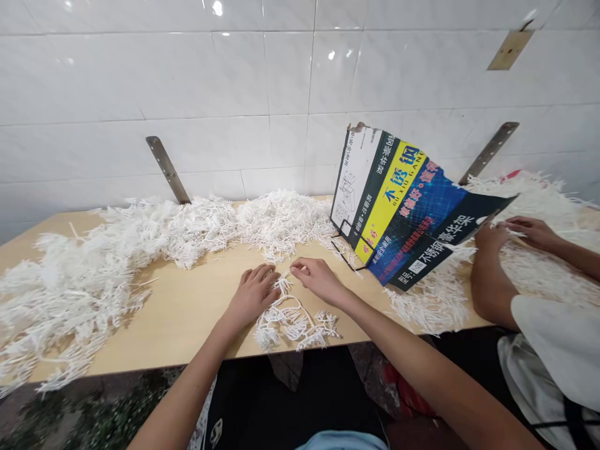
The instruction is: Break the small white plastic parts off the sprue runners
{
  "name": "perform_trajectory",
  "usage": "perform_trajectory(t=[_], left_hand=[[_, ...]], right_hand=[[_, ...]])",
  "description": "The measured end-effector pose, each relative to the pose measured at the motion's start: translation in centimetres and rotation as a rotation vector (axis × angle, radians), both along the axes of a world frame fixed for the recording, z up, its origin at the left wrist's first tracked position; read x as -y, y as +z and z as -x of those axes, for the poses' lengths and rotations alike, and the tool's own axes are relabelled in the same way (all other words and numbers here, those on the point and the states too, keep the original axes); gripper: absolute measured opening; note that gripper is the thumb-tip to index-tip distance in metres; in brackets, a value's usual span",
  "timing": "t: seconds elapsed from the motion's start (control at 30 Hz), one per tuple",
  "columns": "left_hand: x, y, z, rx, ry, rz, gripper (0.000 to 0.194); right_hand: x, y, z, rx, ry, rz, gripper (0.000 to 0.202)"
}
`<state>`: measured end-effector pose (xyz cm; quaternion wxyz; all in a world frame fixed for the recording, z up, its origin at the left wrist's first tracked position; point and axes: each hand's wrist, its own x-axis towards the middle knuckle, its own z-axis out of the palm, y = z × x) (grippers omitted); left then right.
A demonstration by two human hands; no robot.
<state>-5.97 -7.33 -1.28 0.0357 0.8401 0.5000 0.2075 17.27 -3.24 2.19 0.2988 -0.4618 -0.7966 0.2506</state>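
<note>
A white branching plastic piece (300, 322) lies at the table's front edge, between and below my hands. My left hand (255, 292) rests over its upper left end, fingers curled; what is under the fingertips is hidden. My right hand (316, 278) is just right of the piece's top, thumb and index finger bent toward each other; whether something small sits between them is too small to tell. Behind my hands a heap of similar white pieces (285, 219) lies along the back of the table.
A printed cardboard sheet (403, 206) stands tilted at the right, with thin black frames at its base. Beyond it, another person's hands (529, 231) are among more white pieces. A long white heap (70, 287) covers the left of the wooden table (187, 312). Metal brackets (166, 169) rise against the tiled wall.
</note>
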Motion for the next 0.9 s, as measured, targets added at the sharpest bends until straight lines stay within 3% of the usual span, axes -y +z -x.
perform_trajectory(t=[0.2,0.33,0.47,0.57,0.7,0.8,0.9], left_hand=[[-0.2,-0.3,-0.1,0.028,0.079,-0.08,0.057],[-0.2,-0.8,-0.3,0.031,0.143,-0.182,0.056],[-0.2,-0.7,0.0,0.113,0.053,-0.144,0.044],[-0.2,-0.6,-0.1,0.363,0.069,0.025,0.058],[-0.3,-0.5,-1.7,0.963,0.433,0.302,0.081],[-0.1,-0.2,-3.5,1.26,0.52,0.445,0.071],[0.7,0.2,-4.9,1.26,0.517,0.384,0.059]], right_hand=[[-3.3,-0.8,1.7,0.218,0.175,0.016,0.01],[-3.3,-2.0,0.5,-0.086,0.156,0.164,0.018],[-2.8,-2.7,-0.1,-0.373,0.172,0.329,0.02],[-2.9,-2.8,0.1,-0.417,0.199,0.384,0.02],[-3.3,-2.8,0.1,-0.463,0.243,0.431,0.02],[-3.3,-2.5,-0.2,-0.405,0.28,0.41,0.027],[-3.3,-2.4,-0.4,-0.268,0.25,0.334,0.028]])
